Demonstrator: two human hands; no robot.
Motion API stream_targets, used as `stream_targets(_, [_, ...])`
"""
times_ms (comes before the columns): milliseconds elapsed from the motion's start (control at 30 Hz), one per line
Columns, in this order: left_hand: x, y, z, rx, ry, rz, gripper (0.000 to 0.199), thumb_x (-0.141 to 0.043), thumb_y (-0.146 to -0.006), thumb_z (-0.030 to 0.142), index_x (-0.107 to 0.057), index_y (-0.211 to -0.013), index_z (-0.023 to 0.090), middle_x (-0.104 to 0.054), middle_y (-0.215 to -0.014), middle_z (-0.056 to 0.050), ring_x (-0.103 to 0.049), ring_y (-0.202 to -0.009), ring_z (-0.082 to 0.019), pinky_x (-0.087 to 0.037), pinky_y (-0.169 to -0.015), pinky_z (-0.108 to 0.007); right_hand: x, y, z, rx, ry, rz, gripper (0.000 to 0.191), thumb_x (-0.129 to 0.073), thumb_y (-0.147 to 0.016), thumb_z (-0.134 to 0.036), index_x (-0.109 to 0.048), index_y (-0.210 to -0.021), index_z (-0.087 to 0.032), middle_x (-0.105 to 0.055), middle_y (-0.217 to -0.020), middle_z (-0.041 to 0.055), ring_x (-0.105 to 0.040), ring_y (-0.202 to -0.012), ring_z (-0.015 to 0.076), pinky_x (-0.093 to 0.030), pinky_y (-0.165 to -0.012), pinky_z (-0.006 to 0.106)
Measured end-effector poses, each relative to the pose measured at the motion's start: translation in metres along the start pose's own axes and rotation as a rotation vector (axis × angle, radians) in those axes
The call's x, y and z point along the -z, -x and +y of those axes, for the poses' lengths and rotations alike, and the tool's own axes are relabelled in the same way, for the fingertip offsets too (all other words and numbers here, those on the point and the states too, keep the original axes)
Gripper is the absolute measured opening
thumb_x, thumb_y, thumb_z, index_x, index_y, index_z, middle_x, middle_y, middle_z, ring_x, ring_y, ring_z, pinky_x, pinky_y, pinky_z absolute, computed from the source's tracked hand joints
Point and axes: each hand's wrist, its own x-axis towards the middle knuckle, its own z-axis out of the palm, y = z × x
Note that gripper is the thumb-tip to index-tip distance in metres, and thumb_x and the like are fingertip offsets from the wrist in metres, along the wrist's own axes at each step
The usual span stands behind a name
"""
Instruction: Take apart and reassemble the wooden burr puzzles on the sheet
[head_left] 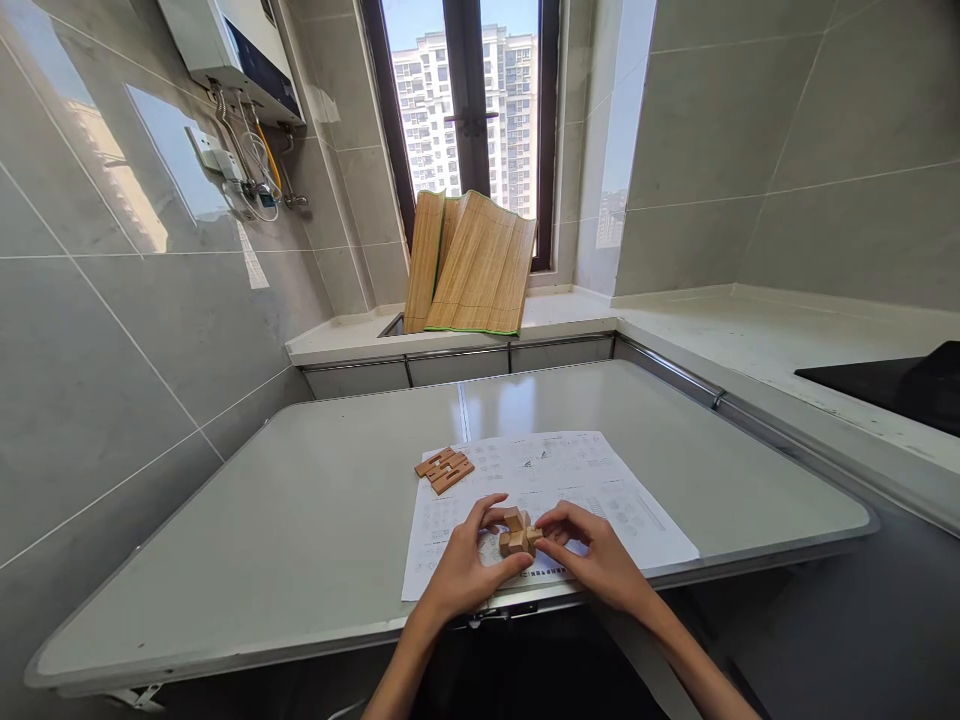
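With bent fingers, our left hand [466,568] and right hand [596,555] pinch the wooden burr puzzle [516,541] by the near edge of the table [300,530]. We should hold it steady and push gently.

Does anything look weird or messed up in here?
One odd thing: the folded woven mat stands on the white counter, hiding the lower part of the window. That's a funny spot for a mat! I don't see any spills on the table, and both hands hold the wooden blocks normally.
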Motion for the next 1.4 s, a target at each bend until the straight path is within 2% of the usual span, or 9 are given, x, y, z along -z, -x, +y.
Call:
stream_targets(267, [0.0, -0.002, 0.005, -0.013, 0.042, 0.018, 0.076, -0.088, -0.067, 0.04, -0.052, -0.133, 0.029, -0.072, -0.117, -0.005, -0.066, -0.114, -0.026, -0.047, -0.106, -0.042, -0.001, 0.0, -0.002, -0.037, -0.02, -0.057, 0.029, -0.076, -0.084, -0.041, -0.066, -0.105, -0.023, -0.072, -0.092, 0.0024, -0.066, -0.084, 0.0203, -0.052, -0.075, 0.031])
stream_targets(667, [-0.003, -0.002, 0.006, 0.019, 0.059, 0.025, 0.075, -0.09, -0.064, 0.038, -0.057, -0.131, 0.031, -0.073, -0.118, -0.005, -0.068, -0.103, -0.025, -0.05, -0.098, -0.041, -0.011, 0.002, 0.008, -0.026, -0.047, -0.082, 0.036, -0.074, -0.084, -0.031, -0.053, -0.113, -0.027, -0.071, -0.088, -0.0006, -0.064, -0.071, 0.0171, -0.053, -0.067, 0.03])
stream_targets(733, [-0.002, -0.003, 0.004, -0.009, 0.048, 0.071, 0.074, -0.09, -0.065, 0.038, -0.057, -0.131, 0.031, -0.073, -0.117, -0.004, -0.067, -0.104, -0.025, -0.049, -0.099, -0.041, -0.011, 0.001, 0.011, -0.028, -0.046, -0.08, 0.041, -0.076, -0.083, -0.034, -0.052, -0.115, -0.027, -0.071, -0.088, -0.0002, -0.064, -0.07, 0.017, -0.053, -0.067, 0.031])
stream_targets(833, [0.0, -0.004, -0.001, -0.036, 0.032, 0.209, 0.068, -0.086, -0.071, 0.038, -0.055, -0.13, 0.03, -0.072, -0.121, -0.004, -0.065, -0.106, -0.024, -0.047, -0.099, -0.04, -0.011, -0.001, 0.011, -0.034, -0.031, -0.065, 0.044, -0.077, -0.083, -0.039, -0.052, -0.117, -0.026, -0.07, -0.089, 0.0002, -0.064, -0.069, 0.0165, -0.054, -0.068, 0.031])
stream_targets(967, [0.0, -0.003, -0.004, -0.023, 0.045, 0.441, 0.04, -0.065, -0.09, 0.043, -0.055, -0.126, 0.027, -0.074, -0.11, -0.004, -0.067, -0.104, -0.023, -0.047, -0.098, -0.04, -0.01, -0.002, 0.006, -0.035, 0.023, -0.065, 0.037, -0.072, -0.085, -0.041, -0.059, -0.115, -0.025, -0.07, -0.088, 0.0013, -0.063, -0.07, 0.0165, -0.054, -0.068, 0.029])
stream_targets(1033, [-0.001, -0.003, -0.006, -0.024, 0.014, 0.48, 0.032, -0.059, -0.095, 0.044, -0.057, -0.122, 0.027, -0.073, -0.109, -0.005, -0.067, -0.105, -0.024, -0.046, -0.098, -0.04, -0.01, -0.003, 0.003, -0.024, 0.052, -0.079, 0.033, -0.071, -0.086, -0.041, -0.063, -0.113, -0.024, -0.071, -0.088, 0.0022, -0.062, -0.069, 0.0163, -0.054, -0.067, 0.029])
stream_targets(1200, [-0.002, -0.006, -0.014, 0.039, -0.084, 0.494, 0.03, -0.055, -0.096, 0.045, -0.06, -0.117, 0.025, -0.066, -0.127, -0.009, -0.062, -0.116, -0.027, -0.048, -0.098, -0.042, -0.008, -0.004, -0.002, -0.012, 0.116, -0.073, 0.029, -0.067, -0.088, -0.043, -0.07, -0.109, -0.023, -0.074, -0.089, 0.0043, -0.065, -0.074, 0.0197, -0.055, -0.068, 0.032])
stream_targets(1300, [-0.002, -0.007, -0.017, 0.093, -0.088, 0.448, 0.03, -0.051, -0.097, 0.047, -0.062, -0.114, 0.025, -0.069, -0.123, -0.008, -0.065, -0.11, -0.027, -0.049, -0.095, -0.042, -0.007, -0.004, -0.002, -0.009, 0.127, -0.065, 0.031, -0.066, -0.089, -0.047, -0.072, -0.107, -0.022, -0.074, -0.09, 0.0056, -0.067, -0.081, 0.0224, -0.056, -0.071, 0.033])
stream_targets(1400, [-0.002, -0.005, -0.015, 0.054, -0.123, 0.368, 0.027, -0.053, -0.097, 0.046, -0.066, -0.106, 0.024, -0.071, -0.113, -0.007, -0.065, -0.107, -0.026, -0.049, -0.096, -0.041, -0.006, -0.004, -0.001, -0.013, 0.122, -0.033, 0.033, -0.065, -0.09, -0.05, -0.072, -0.106, -0.022, -0.074, -0.092, 0.0061, -0.067, -0.082, 0.0224, -0.055, -0.074, 0.034])
